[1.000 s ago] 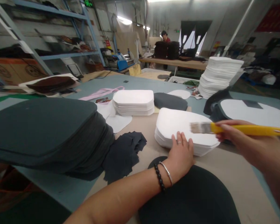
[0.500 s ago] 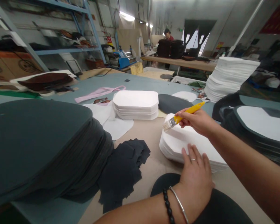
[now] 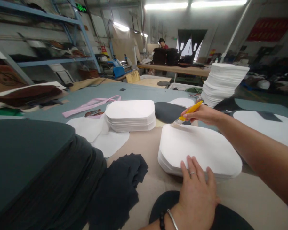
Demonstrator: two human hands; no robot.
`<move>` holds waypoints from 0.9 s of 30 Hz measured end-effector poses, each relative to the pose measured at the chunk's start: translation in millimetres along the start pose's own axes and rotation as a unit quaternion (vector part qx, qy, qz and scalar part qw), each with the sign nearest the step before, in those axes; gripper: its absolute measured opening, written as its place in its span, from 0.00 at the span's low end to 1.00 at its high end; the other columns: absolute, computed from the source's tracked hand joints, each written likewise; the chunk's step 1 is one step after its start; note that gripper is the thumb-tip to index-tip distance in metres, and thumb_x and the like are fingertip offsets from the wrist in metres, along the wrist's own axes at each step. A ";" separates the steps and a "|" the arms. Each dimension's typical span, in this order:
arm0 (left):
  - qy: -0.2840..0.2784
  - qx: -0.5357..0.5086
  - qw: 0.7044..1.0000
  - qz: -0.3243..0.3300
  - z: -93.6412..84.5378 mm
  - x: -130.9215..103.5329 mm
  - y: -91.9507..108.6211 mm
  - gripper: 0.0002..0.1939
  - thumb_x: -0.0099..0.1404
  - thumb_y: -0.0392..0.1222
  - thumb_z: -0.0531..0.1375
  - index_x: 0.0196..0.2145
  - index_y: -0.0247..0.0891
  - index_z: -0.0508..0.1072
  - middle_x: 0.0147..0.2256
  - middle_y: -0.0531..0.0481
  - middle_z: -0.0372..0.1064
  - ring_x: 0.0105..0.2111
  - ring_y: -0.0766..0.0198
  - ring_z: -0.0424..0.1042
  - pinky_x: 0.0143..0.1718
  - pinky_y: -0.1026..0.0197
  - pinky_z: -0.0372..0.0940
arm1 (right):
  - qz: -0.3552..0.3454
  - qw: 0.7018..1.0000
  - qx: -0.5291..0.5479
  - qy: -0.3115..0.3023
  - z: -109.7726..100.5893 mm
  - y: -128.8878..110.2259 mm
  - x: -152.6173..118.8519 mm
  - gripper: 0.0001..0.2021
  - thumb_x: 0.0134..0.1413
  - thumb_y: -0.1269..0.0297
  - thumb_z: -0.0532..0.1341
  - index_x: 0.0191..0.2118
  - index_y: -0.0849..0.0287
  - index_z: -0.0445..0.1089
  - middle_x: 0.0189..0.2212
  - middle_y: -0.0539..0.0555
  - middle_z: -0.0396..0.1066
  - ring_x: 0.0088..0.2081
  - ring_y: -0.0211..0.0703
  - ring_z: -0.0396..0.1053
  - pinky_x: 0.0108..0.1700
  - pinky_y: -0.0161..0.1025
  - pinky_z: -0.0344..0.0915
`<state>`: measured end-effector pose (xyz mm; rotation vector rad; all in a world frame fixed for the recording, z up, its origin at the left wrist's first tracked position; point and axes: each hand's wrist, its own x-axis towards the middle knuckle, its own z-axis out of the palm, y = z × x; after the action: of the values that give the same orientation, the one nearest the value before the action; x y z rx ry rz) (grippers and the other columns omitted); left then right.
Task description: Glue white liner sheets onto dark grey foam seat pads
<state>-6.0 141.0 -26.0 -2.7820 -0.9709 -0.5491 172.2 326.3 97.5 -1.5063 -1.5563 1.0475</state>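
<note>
A stack of white panels with rounded corners [image 3: 201,143] lies in front of me on brown sheeting. My right hand [image 3: 198,113] grips a paintbrush [image 3: 193,108] by its yellow handle, its bristles touching the far left edge of the top panel. Spread fingers of my left hand [image 3: 198,188] rest on the near edge of that stack. Partly under my left wrist is a dark rounded panel [image 3: 228,217]. Farther back to the left stands a second white stack [image 3: 131,110].
A tall pile of dark panels [image 3: 28,153] fills the left side, beside dark fabric pieces [image 3: 120,182]. A high white stack [image 3: 222,84] stands at the back right. A pink strap [image 3: 86,107] lies farther back. Another person [image 3: 162,44] is at a distant table.
The brush has moved from the left corner of the top panel to its far edge. My left hand stays on the near edge. The camera view has tilted up and shifted right.
</note>
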 end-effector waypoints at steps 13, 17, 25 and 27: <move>-0.028 0.005 1.000 -0.001 -8.4 3.0 -5.4 0.37 0.66 0.64 0.62 0.63 0.35 0.71 0.61 0.18 0.64 0.63 0.25 0.64 0.56 0.31 0.67 | 0.132 0.966 -0.168 0.150 -92.0 31.5 -72.2 0.06 0.62 0.69 0.65 0.39 0.69 0.76 0.30 0.59 0.76 0.29 0.39 0.71 0.31 0.35 0.69; -0.057 0.005 0.998 -0.004 -11.7 6.3 -6.9 0.36 0.68 0.64 0.61 0.63 0.37 0.69 0.62 0.19 0.63 0.63 0.26 0.63 0.57 0.30 0.66 | 0.156 0.937 -0.256 0.179 -83.8 27.6 -95.3 0.08 0.65 0.66 0.64 0.35 0.66 0.74 0.25 0.51 0.73 0.25 0.35 0.69 0.31 0.35 0.68; -0.108 -0.018 0.993 0.032 -43.3 20.1 -23.1 0.27 0.72 0.60 0.57 0.58 0.40 0.73 0.60 0.28 0.67 0.58 0.34 0.70 0.49 0.42 0.72 | 0.114 0.895 -0.371 0.221 -47.6 24.4 -165.6 0.13 0.59 0.69 0.58 0.23 0.58 0.67 0.16 0.50 0.68 0.21 0.38 0.66 0.29 0.36 0.57; -0.127 -0.044 0.990 0.047 -54.7 34.0 -39.0 0.25 0.74 0.60 0.53 0.51 0.39 0.78 0.55 0.32 0.72 0.52 0.39 0.73 0.43 0.47 0.72 | 0.107 0.891 -0.381 0.223 -36.3 21.6 -185.5 0.11 0.56 0.68 0.58 0.23 0.57 0.66 0.16 0.48 0.67 0.22 0.38 0.66 0.30 0.35 0.56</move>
<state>-21.6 177.1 38.2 -3.0123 -0.8729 -0.2318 225.0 143.6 100.3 -2.2839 -1.5470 0.1138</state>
